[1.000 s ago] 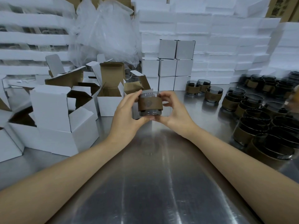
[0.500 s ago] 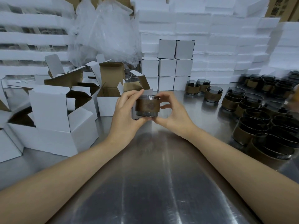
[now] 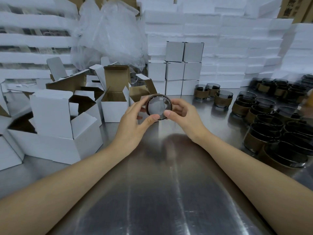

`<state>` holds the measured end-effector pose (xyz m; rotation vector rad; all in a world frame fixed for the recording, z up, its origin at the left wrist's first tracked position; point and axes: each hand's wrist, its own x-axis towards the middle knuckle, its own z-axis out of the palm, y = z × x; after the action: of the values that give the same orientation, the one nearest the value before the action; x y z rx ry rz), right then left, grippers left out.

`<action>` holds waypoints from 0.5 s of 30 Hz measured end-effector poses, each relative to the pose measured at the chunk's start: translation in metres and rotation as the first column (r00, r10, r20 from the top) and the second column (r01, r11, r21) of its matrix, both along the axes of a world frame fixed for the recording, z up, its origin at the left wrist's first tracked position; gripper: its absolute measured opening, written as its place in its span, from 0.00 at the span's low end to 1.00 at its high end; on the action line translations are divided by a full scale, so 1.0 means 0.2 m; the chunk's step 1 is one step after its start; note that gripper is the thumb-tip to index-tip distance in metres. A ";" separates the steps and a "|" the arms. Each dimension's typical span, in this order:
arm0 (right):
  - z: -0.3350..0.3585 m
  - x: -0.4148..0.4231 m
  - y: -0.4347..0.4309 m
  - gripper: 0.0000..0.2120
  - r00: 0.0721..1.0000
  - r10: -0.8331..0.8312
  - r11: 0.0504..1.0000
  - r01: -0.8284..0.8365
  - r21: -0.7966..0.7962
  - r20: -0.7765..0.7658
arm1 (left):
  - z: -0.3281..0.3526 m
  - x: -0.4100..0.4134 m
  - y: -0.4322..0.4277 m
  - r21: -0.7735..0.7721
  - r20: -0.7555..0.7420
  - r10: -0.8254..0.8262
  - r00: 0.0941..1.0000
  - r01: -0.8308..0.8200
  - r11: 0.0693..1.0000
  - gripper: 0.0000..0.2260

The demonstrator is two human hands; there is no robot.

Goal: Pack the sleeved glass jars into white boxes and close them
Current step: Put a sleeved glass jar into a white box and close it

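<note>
- Underneath it all, a steel bench (image 3: pixel 152 192), shiny and streaked down the middle, with both bare forearms reaching across it.
- Back edge: wall of white foam slabs (image 3: pixel 237 39), stacked high across most of the width.
- Back left: crumpled clear plastic bag (image 3: pixel 108 34), slumped above the box clutter.
- Left side: jumble of open white boxes (image 3: pixel 50 116), flaps up, brown card showing inside.
- Right side: crowd of sleeved jars (image 3: pixel 271 129), upright, dark glass in brown sleeves, packed close. The far-right edge is blurred.
- Centre back: closed white boxes (image 3: pixel 183 70), stacked three high against the foam.
- Just beyond the left hand: single open box (image 3: pixel 115 107), lid flap standing upright.
- Near the closed stack: three stray jars (image 3: pixel 221 99), set apart from the crowd.
- Left hand (image 3: pixel 133 122): grip clamped on the held jar, thumb on its lower rim, fingers behind.
- Right hand (image 3: pixel 184 116): grip likewise clamped on it, thumb at the lower right edge, fingers curled round the side.
- Held jar (image 3: pixel 156 107): lifted above mid-bench between the two hands, tipped so one round glass end faces the camera. Mouth or base, I cannot tell. The sleeve shows only as a thin dark ring.
</note>
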<state>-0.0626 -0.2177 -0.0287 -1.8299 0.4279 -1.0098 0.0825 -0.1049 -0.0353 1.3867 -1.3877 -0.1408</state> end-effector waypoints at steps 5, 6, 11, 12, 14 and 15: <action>0.02 0.00 0.02 0.23 1.000 0.001 1.000 0.000 0.029 -0.010 | -0.01 0.00 -0.01 0.025 -0.049 -0.031 0.998 0.033 0.999 0.24; 0.02 0.00 0.02 0.23 1.000 0.000 1.000 0.001 0.031 -0.017 | -0.01 0.00 -0.01 0.028 -0.058 -0.037 0.998 0.038 0.999 0.24; 0.02 -0.01 0.02 0.23 1.000 -0.001 1.000 0.001 0.012 -0.030 | -0.01 0.00 -0.01 0.028 -0.071 -0.040 0.997 0.042 0.999 0.24; 0.02 -0.01 0.02 0.23 1.000 0.000 1.000 0.000 0.008 -0.029 | -0.01 0.00 -0.01 0.029 -0.071 -0.037 0.997 0.040 0.999 0.24; 0.02 -0.01 0.02 0.23 1.000 -0.004 1.000 0.004 -0.001 -0.028 | -0.01 0.00 -0.01 0.029 -0.073 -0.035 0.997 0.037 0.999 0.23; 0.02 -0.01 0.02 0.23 1.000 -0.008 1.000 0.008 -0.004 -0.025 | -0.01 0.00 -0.01 0.027 -0.072 -0.037 0.997 0.039 0.999 0.22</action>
<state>-0.0647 -0.2137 -0.0253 -1.8480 0.4489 -0.9945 0.0824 -0.1062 -0.0366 1.3659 -1.3575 -0.2336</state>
